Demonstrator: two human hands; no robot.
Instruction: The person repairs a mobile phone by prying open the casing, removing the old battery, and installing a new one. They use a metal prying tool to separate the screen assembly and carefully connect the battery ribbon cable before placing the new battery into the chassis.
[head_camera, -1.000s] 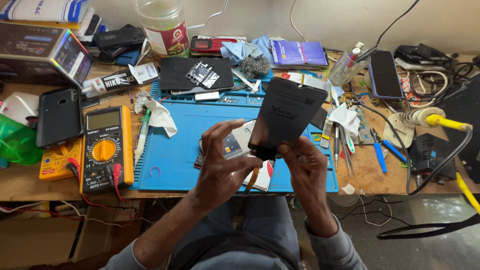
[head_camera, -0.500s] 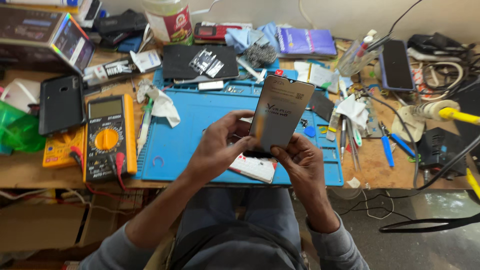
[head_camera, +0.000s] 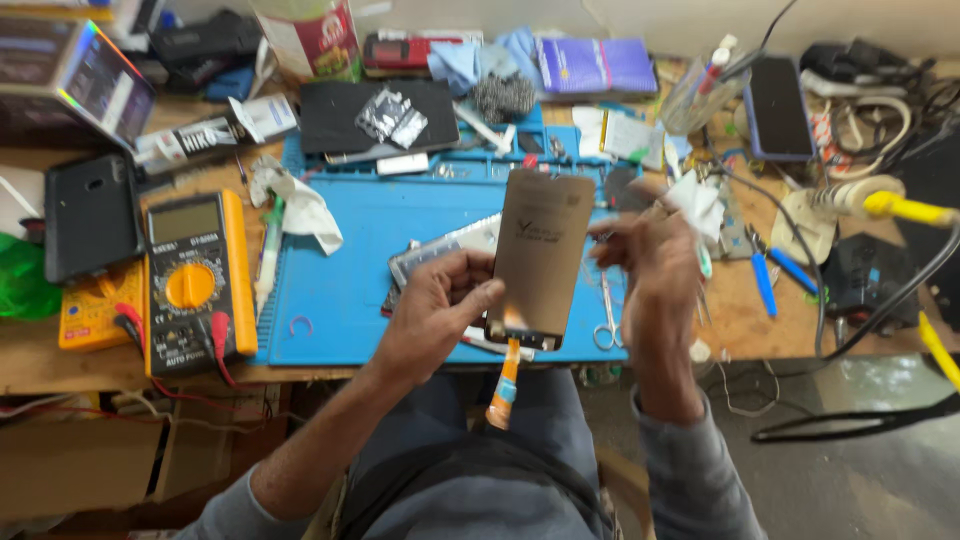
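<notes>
Head view — screen panel (head_camera: 541, 258) in left hand (head_camera: 437, 305)

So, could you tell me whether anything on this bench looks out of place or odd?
Nothing looks damaged or spilled. The left hand holds a thin brown rectangular screen panel with an orange ribbon strip dangling below; the blue work mat is just cluttered.

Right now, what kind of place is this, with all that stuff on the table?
Most likely a phone repair bench. The left hand holds a phone screen panel over a blue work mat. A yellow multimeter lies at the left, and small scissors rest by the right hand.
</notes>
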